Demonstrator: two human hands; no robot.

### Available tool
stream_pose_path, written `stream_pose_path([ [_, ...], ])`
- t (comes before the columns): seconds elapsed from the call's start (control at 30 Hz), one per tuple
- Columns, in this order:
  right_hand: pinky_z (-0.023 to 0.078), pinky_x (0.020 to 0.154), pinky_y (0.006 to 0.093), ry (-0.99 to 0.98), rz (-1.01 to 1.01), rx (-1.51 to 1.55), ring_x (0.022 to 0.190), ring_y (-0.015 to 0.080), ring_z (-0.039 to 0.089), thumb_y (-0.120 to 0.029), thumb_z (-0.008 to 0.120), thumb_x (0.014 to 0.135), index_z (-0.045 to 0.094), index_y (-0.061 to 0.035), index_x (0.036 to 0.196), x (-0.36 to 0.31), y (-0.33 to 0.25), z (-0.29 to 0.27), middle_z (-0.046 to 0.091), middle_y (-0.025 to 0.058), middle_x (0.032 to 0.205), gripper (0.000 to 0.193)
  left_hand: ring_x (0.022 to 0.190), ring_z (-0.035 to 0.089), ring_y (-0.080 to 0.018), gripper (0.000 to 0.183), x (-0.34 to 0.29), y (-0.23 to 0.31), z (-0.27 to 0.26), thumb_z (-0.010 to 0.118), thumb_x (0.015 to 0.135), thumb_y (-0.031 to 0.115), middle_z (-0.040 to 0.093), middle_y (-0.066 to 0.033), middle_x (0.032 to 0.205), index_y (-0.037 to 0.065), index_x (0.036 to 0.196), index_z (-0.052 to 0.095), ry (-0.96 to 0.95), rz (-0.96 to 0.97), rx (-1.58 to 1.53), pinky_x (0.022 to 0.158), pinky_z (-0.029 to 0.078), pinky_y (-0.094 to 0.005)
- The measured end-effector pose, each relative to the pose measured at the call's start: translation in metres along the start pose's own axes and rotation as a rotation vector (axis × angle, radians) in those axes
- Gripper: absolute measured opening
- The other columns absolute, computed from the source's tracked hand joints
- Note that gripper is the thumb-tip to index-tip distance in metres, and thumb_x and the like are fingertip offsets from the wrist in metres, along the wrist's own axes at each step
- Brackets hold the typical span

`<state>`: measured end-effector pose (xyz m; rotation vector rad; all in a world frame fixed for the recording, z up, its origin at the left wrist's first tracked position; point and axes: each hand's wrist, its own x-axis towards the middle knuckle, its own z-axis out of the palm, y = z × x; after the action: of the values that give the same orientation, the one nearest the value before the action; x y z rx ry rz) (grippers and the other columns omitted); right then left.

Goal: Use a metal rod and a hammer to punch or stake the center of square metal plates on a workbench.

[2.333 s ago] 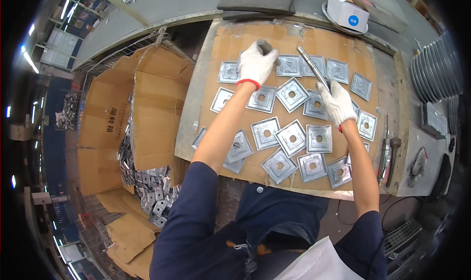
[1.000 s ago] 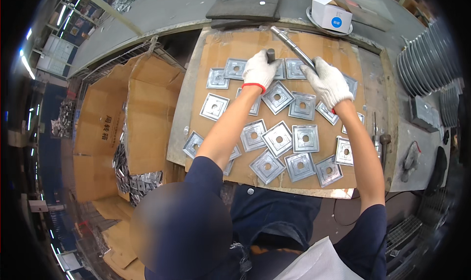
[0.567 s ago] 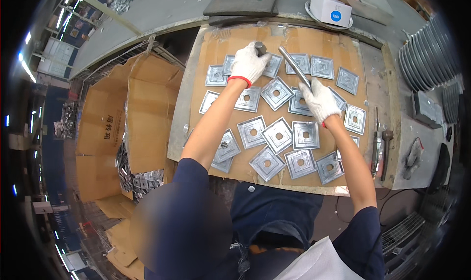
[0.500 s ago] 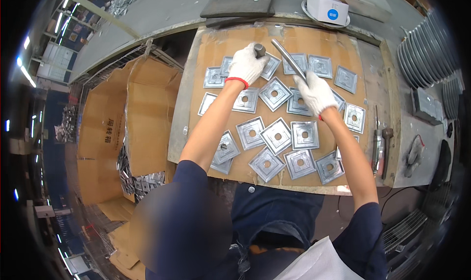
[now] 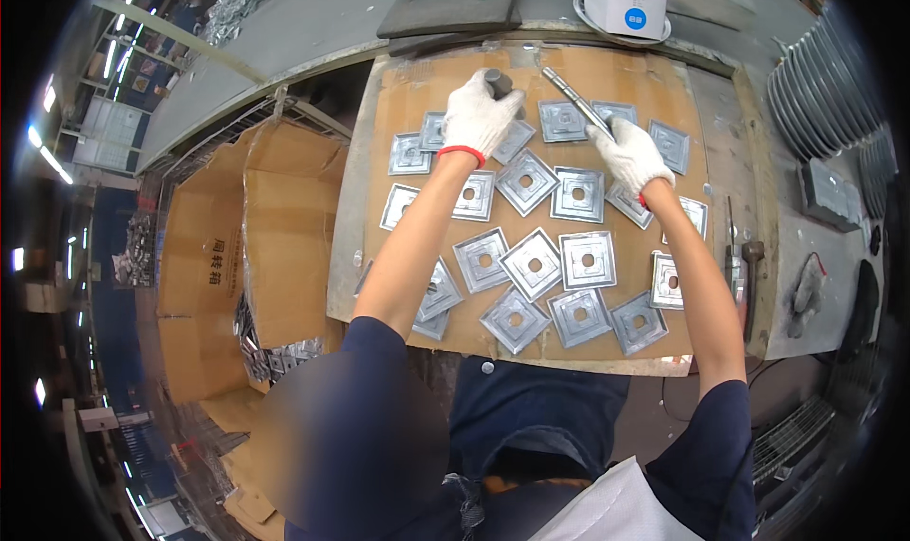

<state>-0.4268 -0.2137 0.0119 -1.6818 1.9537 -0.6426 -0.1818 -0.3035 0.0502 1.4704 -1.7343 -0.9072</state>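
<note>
My left hand point(image 5: 474, 117), in a white knit glove with a red cuff, is closed around a thick grey metal cylinder point(image 5: 498, 83). Only the cylinder's blunt end shows above the fingers. My right hand point(image 5: 630, 157), gloved the same way, grips a slim metal rod point(image 5: 574, 97) that slants up and to the left, its far end stepped. Both hands are over several square grey metal plates point(image 5: 577, 194) with raised rims, many with a hole in the middle. The plates lie on a cardboard sheet point(image 5: 626, 344) on the table, some overlapping.
Left of the table stands an open cardboard box point(image 5: 294, 247) with metal parts inside. Beyond the work area are a dark pad point(image 5: 450, 5) and a white box point(image 5: 623, 10) on a dish. On the right are a hammer-like tool point(image 5: 753, 254), a glove point(image 5: 807, 293) and stacked round grey pieces point(image 5: 820, 95).
My right hand has moved right with the rod, uncovering plates beneath it. My left hand stays in nearly the same place, its cylinder turned slightly. The plates appear unmoved.
</note>
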Motion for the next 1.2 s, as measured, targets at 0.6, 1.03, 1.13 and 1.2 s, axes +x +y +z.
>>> stream_pose_path([
  [0.6, 0.053, 0.083, 0.0513, -0.004, 0.126, -0.004, 0.094, 0.0463, 0.069, -0.059, 0.059, 0.099, 0.068, 0.0015, 0.1, -0.06, 0.045, -0.046, 0.072, 0.0281, 0.096, 0.062, 0.093, 0.077, -0.0357, 0.046, 0.011, 0.005, 0.11, 0.079, 0.086, 0.039, 0.079, -0.0196, 0.097, 0.001, 0.111, 0.073, 0.103, 0.094, 0.321, 0.088, 0.059, -0.0422],
  [1.03, 0.055, 0.069, 0.0531, 0.501, -0.245, 0.265, 0.081, 0.047, 0.071, -0.047, 0.062, 0.105, 0.062, -0.0077, 0.114, -0.038, -0.057, -0.068, 0.072, 0.0238, 0.086, 0.04, 0.094, 0.076, -0.0401, 0.046, 0.011, 0.002, 0.107, 0.082, 0.086, 0.042, 0.078, -0.0224, 0.098, 0.002, 0.107, 0.074, 0.043, 0.108, 0.305, 0.084, 0.059, -0.0457],
  [1.13, 0.055, 0.074, 0.0562, 0.334, -0.07, 0.086, 0.087, 0.0476, 0.071, -0.048, 0.057, 0.107, 0.062, -0.0084, 0.118, -0.023, -0.034, -0.045, 0.073, 0.026, 0.09, 0.041, 0.106, 0.075, -0.0384, 0.043, 0.007, 0.016, 0.105, 0.077, 0.09, 0.042, 0.078, -0.0201, 0.108, 0.009, 0.118, 0.074, -0.058, 0.037, 0.355, 0.092, 0.058, -0.0476],
  [1.2, 0.055, 0.08, 0.058, 0.005, -0.07, -0.27, 0.092, 0.0485, 0.071, -0.052, 0.053, 0.107, 0.063, -0.0074, 0.116, -0.015, -0.016, -0.033, 0.073, 0.0276, 0.093, 0.047, 0.106, 0.074, -0.0381, 0.042, 0.007, 0.007, 0.105, 0.078, 0.089, 0.04, 0.078, -0.0203, 0.108, 0.008, 0.116, 0.075, -0.021, 0.064, 0.328, 0.092, 0.058, -0.0473],
])
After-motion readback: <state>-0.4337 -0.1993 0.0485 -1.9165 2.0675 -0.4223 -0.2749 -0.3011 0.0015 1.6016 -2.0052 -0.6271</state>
